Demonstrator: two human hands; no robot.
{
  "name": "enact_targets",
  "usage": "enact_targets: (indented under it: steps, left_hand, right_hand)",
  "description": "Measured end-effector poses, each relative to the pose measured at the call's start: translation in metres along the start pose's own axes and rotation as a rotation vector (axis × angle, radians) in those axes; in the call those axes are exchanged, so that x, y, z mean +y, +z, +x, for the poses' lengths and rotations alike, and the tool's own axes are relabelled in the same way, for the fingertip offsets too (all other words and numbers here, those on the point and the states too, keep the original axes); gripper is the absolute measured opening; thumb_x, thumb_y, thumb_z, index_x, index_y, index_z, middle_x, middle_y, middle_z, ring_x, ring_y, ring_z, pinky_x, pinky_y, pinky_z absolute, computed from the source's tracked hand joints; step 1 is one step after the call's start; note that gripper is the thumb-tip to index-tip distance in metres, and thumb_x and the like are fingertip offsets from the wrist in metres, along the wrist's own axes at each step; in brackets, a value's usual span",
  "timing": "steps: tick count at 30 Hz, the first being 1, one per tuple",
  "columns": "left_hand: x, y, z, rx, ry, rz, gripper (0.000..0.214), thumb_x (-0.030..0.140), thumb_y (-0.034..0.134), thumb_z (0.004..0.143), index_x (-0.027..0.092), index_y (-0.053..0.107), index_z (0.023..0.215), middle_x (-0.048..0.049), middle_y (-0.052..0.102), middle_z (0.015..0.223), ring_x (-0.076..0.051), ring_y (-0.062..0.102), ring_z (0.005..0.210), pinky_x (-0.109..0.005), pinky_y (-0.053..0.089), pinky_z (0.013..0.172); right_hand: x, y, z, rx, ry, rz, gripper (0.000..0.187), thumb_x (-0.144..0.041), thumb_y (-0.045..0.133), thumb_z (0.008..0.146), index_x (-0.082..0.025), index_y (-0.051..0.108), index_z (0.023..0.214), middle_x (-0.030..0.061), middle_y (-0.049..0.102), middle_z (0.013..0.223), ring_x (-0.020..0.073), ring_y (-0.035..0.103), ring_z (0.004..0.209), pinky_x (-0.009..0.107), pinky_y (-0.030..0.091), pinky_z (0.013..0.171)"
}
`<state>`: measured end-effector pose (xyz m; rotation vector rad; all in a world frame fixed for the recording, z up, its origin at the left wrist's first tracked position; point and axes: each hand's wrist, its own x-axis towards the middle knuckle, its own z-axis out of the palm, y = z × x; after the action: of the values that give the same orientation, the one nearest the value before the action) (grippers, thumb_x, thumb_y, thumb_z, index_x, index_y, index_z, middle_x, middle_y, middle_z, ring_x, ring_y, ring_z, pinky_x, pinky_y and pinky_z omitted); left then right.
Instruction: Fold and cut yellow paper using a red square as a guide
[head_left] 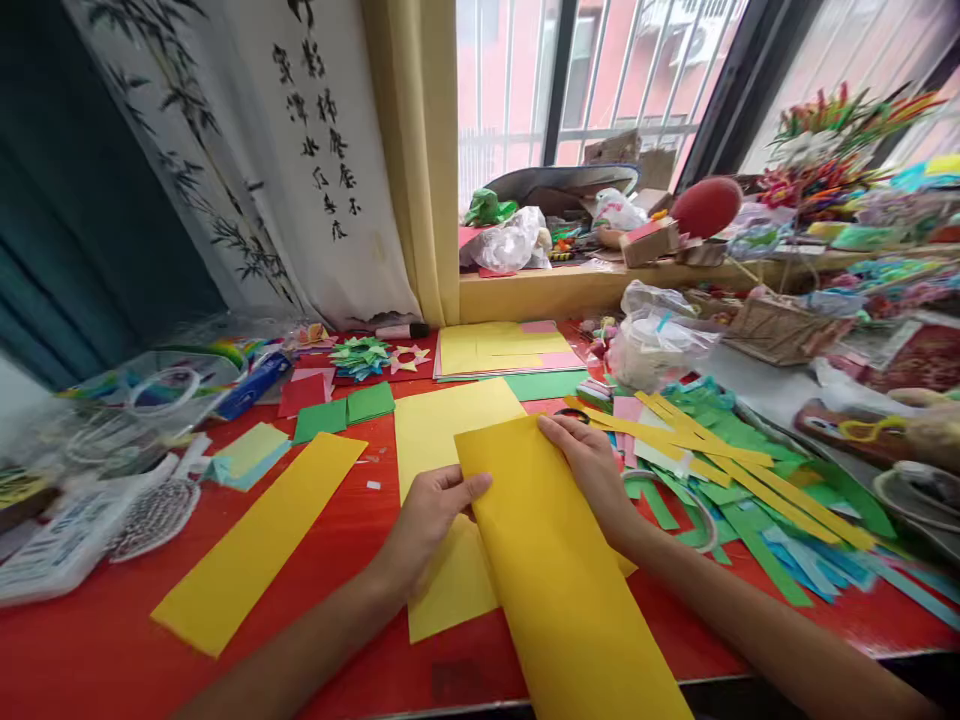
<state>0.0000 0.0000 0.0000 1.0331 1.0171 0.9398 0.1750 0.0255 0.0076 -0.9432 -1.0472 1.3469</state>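
Observation:
Both hands hold a folded sheet of golden-yellow paper (555, 560), tilted toward me above the red table. My left hand (431, 530) pinches its left edge, thumb on top. On its upper right edge, my right hand (589, 465) grips with the thumb near the top and the other fingers mostly hidden. Underneath lies a pale yellow sheet (457, 410), partly covered. To the left, a golden-yellow paper strip (262, 540) rests flat on the table. Black-handled scissors (574, 414) show in part just beyond my right hand.
Paper scraps and strips (750, 480) are heaped at the right beside a roll of tape (705, 520). Green paper squares (345, 412) and folded paper stars (360, 357) lie at the back left. A stack of coloured paper (495, 345) sits by the windowsill. Plastic bags (652, 340) stand behind the scraps.

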Motion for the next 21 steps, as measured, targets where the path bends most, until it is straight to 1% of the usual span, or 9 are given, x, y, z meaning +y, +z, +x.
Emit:
enact_targets:
  steps: [4,8,13,15,18,21]
  left_hand:
    - [0.003,0.008,-0.006,0.022,0.033,0.13,0.027,0.04,0.06,0.072,0.013,0.058,0.07,-0.0015,0.056,0.069,-0.013,0.051,0.064,-0.025,0.037,0.06]
    - [0.003,0.012,-0.007,0.023,0.071,0.259,0.029,0.039,0.06,0.071,0.015,0.05,0.057,0.0023,0.049,0.059,-0.01,0.046,0.058,-0.023,0.034,0.057]
    - [-0.002,0.016,-0.007,-0.011,0.044,0.298,0.026,0.035,0.059,0.07,0.017,0.045,0.059,0.0041,0.046,0.058,-0.01,0.044,0.056,-0.022,0.033,0.055]
    - [-0.004,0.016,-0.006,-0.001,0.04,0.339,0.026,0.033,0.06,0.069,0.017,0.042,0.058,0.0054,0.043,0.055,-0.009,0.041,0.054,-0.022,0.031,0.053]
    - [-0.003,0.013,-0.005,0.0,0.052,0.386,0.027,0.034,0.059,0.07,0.018,0.041,0.059,0.0057,0.042,0.055,-0.009,0.04,0.054,-0.022,0.03,0.052]
    - [0.001,0.007,-0.004,0.034,0.105,0.372,0.028,0.034,0.058,0.072,0.017,0.04,0.06,0.0057,0.041,0.058,-0.008,0.04,0.056,-0.021,0.03,0.053]
  right_hand:
    - [-0.005,-0.003,0.003,0.07,-0.003,-0.034,0.02,-0.04,0.057,0.076,-0.02,0.061,0.073,-0.0018,0.06,0.067,0.013,0.054,0.056,0.021,0.042,0.049]
    - [-0.008,-0.008,0.007,0.158,-0.018,-0.061,0.021,-0.042,0.059,0.073,-0.021,0.059,0.071,-0.002,0.06,0.067,0.014,0.053,0.056,0.023,0.041,0.051]
    - [-0.009,-0.014,0.008,0.224,-0.012,-0.071,0.021,-0.042,0.06,0.072,-0.021,0.059,0.069,-0.0023,0.058,0.063,0.0139,0.052,0.055,0.023,0.039,0.05]
    - [-0.008,-0.016,0.011,0.2,-0.012,-0.065,0.021,-0.042,0.059,0.073,-0.022,0.059,0.07,-0.0017,0.059,0.064,0.0141,0.052,0.055,0.024,0.039,0.05]
    - [-0.006,-0.022,0.02,0.111,-0.026,-0.047,0.021,-0.04,0.058,0.074,-0.021,0.061,0.069,0.0001,0.06,0.066,0.0141,0.053,0.056,0.024,0.04,0.051]
    - [-0.005,-0.026,0.029,0.093,-0.007,-0.045,0.017,-0.035,0.063,0.071,-0.019,0.062,0.066,0.0007,0.06,0.063,0.0131,0.055,0.056,0.023,0.041,0.053]
